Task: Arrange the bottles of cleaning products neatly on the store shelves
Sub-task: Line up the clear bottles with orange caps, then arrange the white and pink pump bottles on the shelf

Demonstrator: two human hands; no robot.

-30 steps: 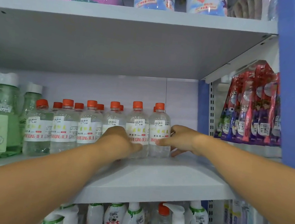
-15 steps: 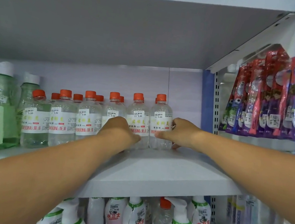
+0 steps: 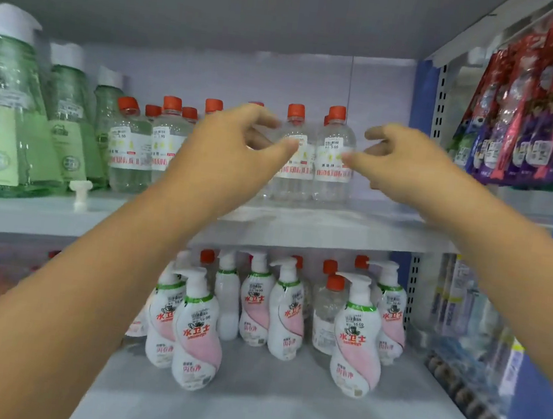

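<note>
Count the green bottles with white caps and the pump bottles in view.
Green bottles with white caps: 3
Pump bottles: 7 showing a pump head
Total: 10

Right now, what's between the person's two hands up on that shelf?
In the head view, two clear orange-capped bottles stand side by side between the left hand and the right hand, neither of which holds them.

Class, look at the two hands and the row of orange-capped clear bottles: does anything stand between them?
Nothing visible does. The left hand and right hand hover directly before the orange-capped clear bottles, fingers curled, holding nothing.
</note>
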